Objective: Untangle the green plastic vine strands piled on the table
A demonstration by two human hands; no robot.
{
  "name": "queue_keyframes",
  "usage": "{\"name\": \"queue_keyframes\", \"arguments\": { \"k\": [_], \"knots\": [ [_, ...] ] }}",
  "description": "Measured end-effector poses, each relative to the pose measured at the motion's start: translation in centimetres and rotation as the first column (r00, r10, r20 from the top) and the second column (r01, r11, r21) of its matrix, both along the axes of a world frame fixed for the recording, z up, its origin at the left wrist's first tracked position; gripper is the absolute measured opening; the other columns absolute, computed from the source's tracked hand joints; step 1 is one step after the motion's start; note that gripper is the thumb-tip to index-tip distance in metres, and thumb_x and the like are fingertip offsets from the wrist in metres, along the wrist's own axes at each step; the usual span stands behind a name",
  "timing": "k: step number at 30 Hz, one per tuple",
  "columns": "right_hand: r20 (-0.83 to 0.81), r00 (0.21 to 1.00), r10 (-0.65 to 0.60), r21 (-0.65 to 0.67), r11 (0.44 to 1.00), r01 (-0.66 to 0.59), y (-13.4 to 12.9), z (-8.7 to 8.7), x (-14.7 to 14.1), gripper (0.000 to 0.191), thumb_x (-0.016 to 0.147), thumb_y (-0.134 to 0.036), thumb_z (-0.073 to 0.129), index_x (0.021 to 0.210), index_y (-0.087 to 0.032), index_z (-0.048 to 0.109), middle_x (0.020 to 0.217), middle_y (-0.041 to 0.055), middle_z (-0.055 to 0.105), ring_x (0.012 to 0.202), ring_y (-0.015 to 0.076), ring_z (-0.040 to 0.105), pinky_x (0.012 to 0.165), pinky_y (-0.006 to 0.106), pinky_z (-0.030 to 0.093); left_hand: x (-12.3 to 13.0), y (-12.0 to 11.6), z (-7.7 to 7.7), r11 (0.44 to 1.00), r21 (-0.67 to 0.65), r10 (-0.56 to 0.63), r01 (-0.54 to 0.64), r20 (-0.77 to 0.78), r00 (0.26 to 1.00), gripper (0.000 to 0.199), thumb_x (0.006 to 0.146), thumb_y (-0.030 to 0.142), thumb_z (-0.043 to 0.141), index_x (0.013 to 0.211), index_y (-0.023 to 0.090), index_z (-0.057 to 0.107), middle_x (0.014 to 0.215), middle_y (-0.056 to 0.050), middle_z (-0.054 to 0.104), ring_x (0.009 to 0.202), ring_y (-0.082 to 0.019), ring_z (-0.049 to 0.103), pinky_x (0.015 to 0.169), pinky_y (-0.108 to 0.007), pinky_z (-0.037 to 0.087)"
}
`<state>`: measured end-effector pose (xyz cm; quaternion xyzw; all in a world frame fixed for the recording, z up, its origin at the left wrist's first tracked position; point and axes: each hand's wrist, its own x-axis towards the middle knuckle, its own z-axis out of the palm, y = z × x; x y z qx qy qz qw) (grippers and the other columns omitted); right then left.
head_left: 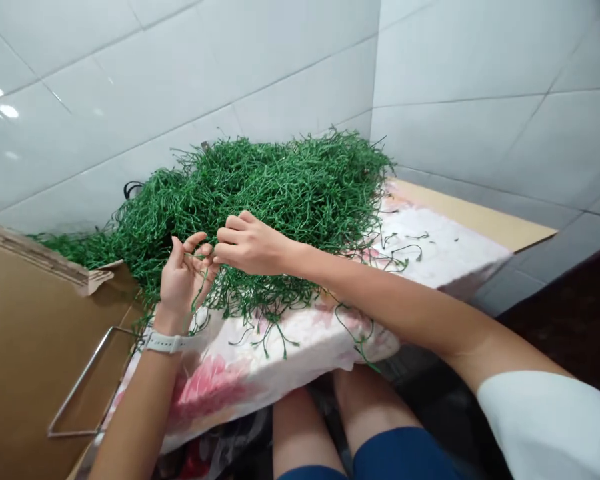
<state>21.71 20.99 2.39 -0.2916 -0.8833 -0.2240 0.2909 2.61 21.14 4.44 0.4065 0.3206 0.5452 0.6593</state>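
Observation:
A large heap of thin green strands (280, 193), cord-like with small thickened ends, covers the back of the table. In front of it, my left hand (184, 277) is palm up with fingers curled, and a green strand (198, 297) runs through them and hangs below. My right hand (253, 245) meets its fingertips from the right in a closed pinch, knuckles up. What lies between the right fingertips is mostly hidden, though the strand leads towards them. On my left wrist is a pale watch band (165, 342).
A floral cloth (285, 347) covers the table, with loose strands near its front edge and right side. An open cardboard box (45, 347) stands at the left, beside a bent metal frame (75, 393). White tiled walls (280, 60) rise behind. My knees are under the table edge.

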Motion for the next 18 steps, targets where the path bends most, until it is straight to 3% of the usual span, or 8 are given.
{"name": "queue_keyframes", "arguments": {
  "k": [4, 7, 10, 13, 15, 18],
  "knots": [
    [-0.076, 0.996, -0.052, -0.049, 0.998, 0.048, -0.1, 0.7, 0.7, 0.037, 0.108, -0.051, 0.024, 0.102, -0.025, 0.051, 0.107, 0.0087, 0.066, 0.107, 0.0283, 0.05, 0.093, 0.042, 0.035, -0.1, -0.3, -0.2, 0.999, 0.036, -0.032, 0.033, -0.027, 0.999, 0.06, 0.109, 0.052, 0.034, 0.083, 0.016, 0.074, 0.063, -0.001, 0.059, 0.048, -0.007, 0.054, 0.051, -0.017, 0.053],
    [-0.007, 1.0, 0.002, -0.117, 0.993, -0.003, -0.4, 1.2, 0.9, 0.036, 0.108, -0.048, 0.022, 0.098, -0.027, 0.05, 0.109, 0.0088, 0.068, 0.104, 0.0278, 0.048, 0.09, 0.042, 0.035, -0.2, -0.3, -0.3, 0.998, 0.049, -0.04, 0.041, -0.031, 0.999, 0.058, 0.106, 0.056, 0.039, 0.083, 0.016, 0.075, 0.065, -0.002, 0.061, 0.049, -0.007, 0.054, 0.052, -0.017, 0.053],
    [0.056, 0.997, 0.056, -0.215, 0.976, -0.043, -0.4, 1.5, 0.8, 0.032, 0.107, -0.038, 0.024, 0.092, -0.028, 0.05, 0.106, 0.0092, 0.071, 0.101, 0.0278, 0.048, 0.088, 0.042, 0.036, -0.3, -0.3, -0.2, 0.996, 0.087, -0.034, 0.036, -0.025, 0.999, 0.06, 0.099, 0.07, 0.046, 0.09, 0.019, 0.076, 0.084, -0.006, 0.073, 0.064, -0.011, 0.066, 0.061, -0.022, 0.06],
    [-0.129, 0.992, 0.015, -0.166, 0.985, -0.036, -0.3, 2.1, 1.7, 0.031, 0.108, -0.035, 0.026, 0.099, -0.028, 0.056, 0.108, 0.0082, 0.071, 0.103, 0.0261, 0.051, 0.097, 0.043, 0.038, -0.4, -0.3, -0.1, 0.983, 0.149, -0.1, 0.107, -0.052, 0.994, 0.068, 0.086, 0.083, 0.054, 0.105, 0.022, 0.077, 0.108, -0.009, 0.076, 0.075, -0.014, 0.07, 0.062, -0.025, 0.061],
    [-0.434, 0.896, -0.092, -0.098, 0.994, 0.054, -0.4, 3.1, 3.2, 0.032, 0.108, -0.036, 0.029, 0.102, -0.028, 0.06, 0.108, 0.0076, 0.07, 0.103, 0.0246, 0.055, 0.102, 0.043, 0.04, -0.6, -0.3, -0.2, 0.97, 0.18, -0.147, 0.16, -0.082, 0.986, 0.07, 0.082, 0.083, 0.06, 0.106, 0.02, 0.077, 0.107, -0.009, 0.076, 0.07, -0.014, 0.067, 0.059, -0.026, 0.06],
    [-0.821, 0.519, -0.239, -0.129, 0.963, 0.238, -1.3, 4.9, 6.3, 0.042, 0.107, -0.048, 0.032, 0.096, -0.027, 0.066, 0.103, 0.0092, 0.066, 0.108, 0.0277, 0.061, 0.085, 0.043, 0.046, -0.9, 0.0, -0.8, 0.957, 0.195, -0.191, 0.214, -0.13, 0.973, 0.061, 0.085, 0.075, 0.065, 0.094, 0.016, 0.079, 0.087, -0.007, 0.073, 0.059, -0.012, 0.062, 0.054, -0.026, 0.056]
  ]
}}
